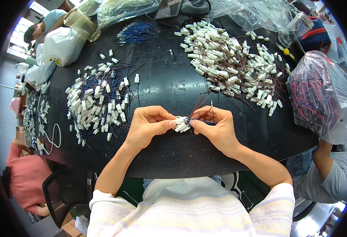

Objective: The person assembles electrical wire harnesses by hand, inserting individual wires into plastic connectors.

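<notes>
Close to the front edge of the dark table, both my hands meet over a small bunch of white plastic connectors (182, 124) with brown and blue wires. My left hand (151, 124) pinches the connector end between thumb and fingers. From the other side, my right hand (217, 128) closes round the wires just behind the connectors, and a few brown wires stick up past its fingers. How many connectors are in the bunch I cannot make out.
A large heap of white connectors with brown wires (228, 63) lies far right. White connectors with blue wires (98, 98) are piled left, loose blue wires (136, 32) behind. A clear bag of red wires (313, 94) stands at the right edge. Other people sit around.
</notes>
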`<action>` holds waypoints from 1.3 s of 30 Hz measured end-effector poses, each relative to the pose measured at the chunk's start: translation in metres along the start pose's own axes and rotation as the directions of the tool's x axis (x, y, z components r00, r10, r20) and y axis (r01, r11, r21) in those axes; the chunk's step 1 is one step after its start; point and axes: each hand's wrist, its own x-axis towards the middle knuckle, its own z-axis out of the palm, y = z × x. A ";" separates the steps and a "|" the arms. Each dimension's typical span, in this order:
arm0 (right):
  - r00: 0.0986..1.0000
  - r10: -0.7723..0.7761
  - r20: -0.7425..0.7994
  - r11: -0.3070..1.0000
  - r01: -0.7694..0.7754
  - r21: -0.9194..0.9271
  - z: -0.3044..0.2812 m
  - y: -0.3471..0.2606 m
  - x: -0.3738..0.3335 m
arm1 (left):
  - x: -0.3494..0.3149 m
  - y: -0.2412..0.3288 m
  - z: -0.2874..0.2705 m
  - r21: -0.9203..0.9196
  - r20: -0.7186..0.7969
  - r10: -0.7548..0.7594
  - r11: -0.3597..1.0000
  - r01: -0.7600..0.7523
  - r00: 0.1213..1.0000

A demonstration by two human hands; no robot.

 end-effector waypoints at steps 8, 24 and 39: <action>0.999 -0.042 0.018 0.997 0.043 -0.066 0.000 0.003 0.002 | -0.002 0.003 0.008 0.136 -0.035 0.060 0.989 -0.055 0.998; 0.996 0.014 0.084 0.998 -0.009 -0.056 0.003 -0.003 0.001 | 0.154 0.037 -0.025 0.913 0.261 0.637 0.082 -0.400 0.725; 1.000 0.004 0.002 0.998 -0.004 -0.063 0.000 -0.004 0.001 | 0.003 0.013 0.001 0.266 -0.080 0.129 0.958 -0.104 0.988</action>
